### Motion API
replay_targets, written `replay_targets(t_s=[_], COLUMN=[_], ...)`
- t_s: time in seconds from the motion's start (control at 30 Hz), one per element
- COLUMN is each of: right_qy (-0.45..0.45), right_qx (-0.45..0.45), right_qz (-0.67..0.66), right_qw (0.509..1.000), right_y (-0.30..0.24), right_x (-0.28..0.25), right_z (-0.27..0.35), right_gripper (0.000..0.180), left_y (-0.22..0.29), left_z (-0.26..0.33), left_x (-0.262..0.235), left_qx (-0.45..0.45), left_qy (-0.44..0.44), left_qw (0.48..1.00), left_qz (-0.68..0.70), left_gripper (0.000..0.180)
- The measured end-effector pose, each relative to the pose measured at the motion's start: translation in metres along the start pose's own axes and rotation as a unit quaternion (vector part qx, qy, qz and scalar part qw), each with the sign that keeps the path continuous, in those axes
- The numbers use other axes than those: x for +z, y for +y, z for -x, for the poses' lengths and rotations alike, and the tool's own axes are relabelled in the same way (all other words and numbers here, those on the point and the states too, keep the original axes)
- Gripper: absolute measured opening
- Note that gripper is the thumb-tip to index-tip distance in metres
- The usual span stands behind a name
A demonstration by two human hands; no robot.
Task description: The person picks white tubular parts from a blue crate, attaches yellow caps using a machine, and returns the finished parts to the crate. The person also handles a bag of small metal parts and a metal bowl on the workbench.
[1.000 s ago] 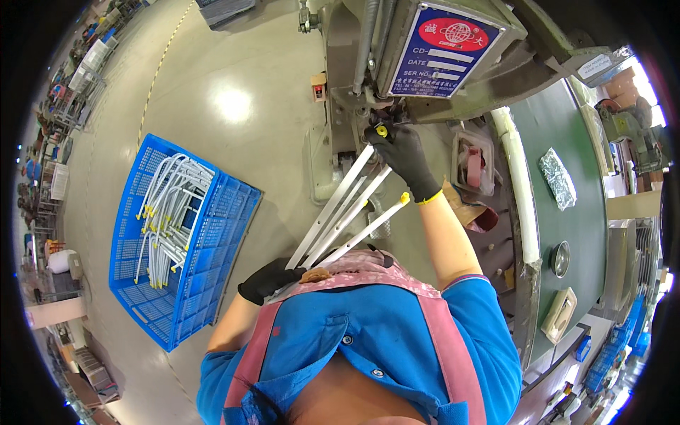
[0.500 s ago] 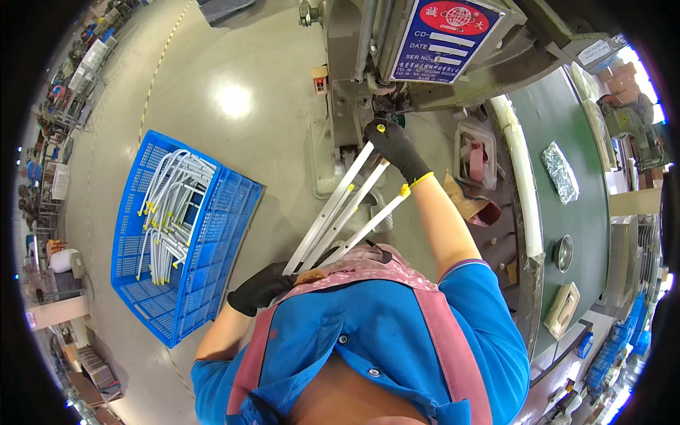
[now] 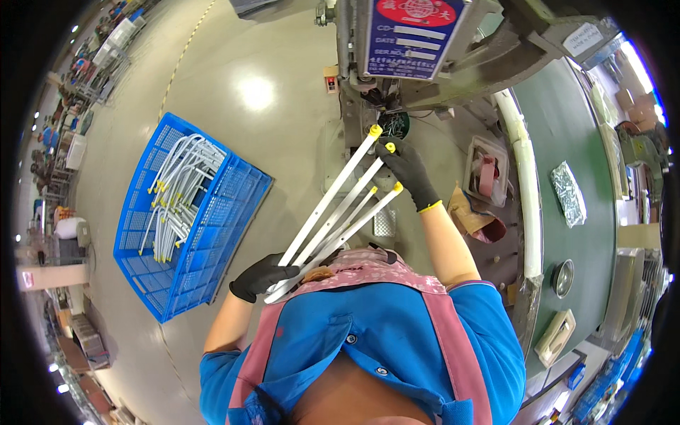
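My left hand (image 3: 259, 277), in a black glove, grips the near ends of several long white tubes (image 3: 333, 211) with yellow caps. The tubes slant up and to the right toward a grey machine (image 3: 397, 64). My right hand (image 3: 407, 168), also black-gloved, reaches up beside the capped far ends, touching the tubes near the machine's small dark working part (image 3: 394, 122). Whether its fingers close around one tube I cannot tell for sure.
A blue plastic crate (image 3: 212, 234) with several bent white tubes (image 3: 173, 195) stands on the floor to my left. A green-topped workbench (image 3: 567, 142) with a white edge rail (image 3: 520, 184), a silver packet (image 3: 568, 193) and a small bin (image 3: 485, 170) runs along my right.
The bundle's far ends and my right hand have lowered slightly away from the machine's front plate; my left hand keeps its grip at my waist.
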State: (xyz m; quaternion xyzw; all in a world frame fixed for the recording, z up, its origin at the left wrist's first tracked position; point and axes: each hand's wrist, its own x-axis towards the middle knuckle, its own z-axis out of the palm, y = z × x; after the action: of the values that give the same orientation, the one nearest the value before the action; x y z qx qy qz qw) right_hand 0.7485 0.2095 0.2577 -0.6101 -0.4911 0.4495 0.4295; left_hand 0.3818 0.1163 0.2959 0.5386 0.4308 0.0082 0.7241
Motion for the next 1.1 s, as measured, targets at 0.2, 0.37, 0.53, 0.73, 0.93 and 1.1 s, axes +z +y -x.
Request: replay_targets(t_s=[0.2,0.37,0.53,0.73,0.93,1.1], right_qy=[0.025,-0.025,-0.030,-0.010,-0.016,-0.019], right_qx=[-0.090,-0.060,-0.101,-0.141,-0.129,-0.116], right_qz=[0.129,0.082,0.062,0.125,0.163,0.130], right_qw=[0.987,0.995,0.993,0.982,0.978,0.985], right_y=[-0.021,-0.023,-0.023,-0.023,-0.014,-0.015], right_x=[-0.013,-0.023,-0.021,-0.020,-0.023,-0.028], right_z=[0.003,0.002,-0.003,-0.013,-0.017,-0.015], right_gripper=[0.026,0.024,0.028,0.031,0.033,0.031], left_y=[-0.001,-0.003,-0.001,0.000,-0.003,-0.001], left_z=[-0.001,-0.004,-0.004,-0.005,-0.007,-0.011], left_x=[0.048,0.077,0.093,0.100,0.109,0.123], left_qx=[0.015,0.024,0.039,0.061,0.056,0.044], left_qy=[0.057,0.088,0.117,0.133,0.137,0.137], left_qw=[0.996,0.990,0.981,0.978,0.975,0.975], left_qz=[0.066,0.108,0.149,0.145,0.163,0.170], left_gripper=[0.038,0.038,0.036,0.037,0.038,0.040])
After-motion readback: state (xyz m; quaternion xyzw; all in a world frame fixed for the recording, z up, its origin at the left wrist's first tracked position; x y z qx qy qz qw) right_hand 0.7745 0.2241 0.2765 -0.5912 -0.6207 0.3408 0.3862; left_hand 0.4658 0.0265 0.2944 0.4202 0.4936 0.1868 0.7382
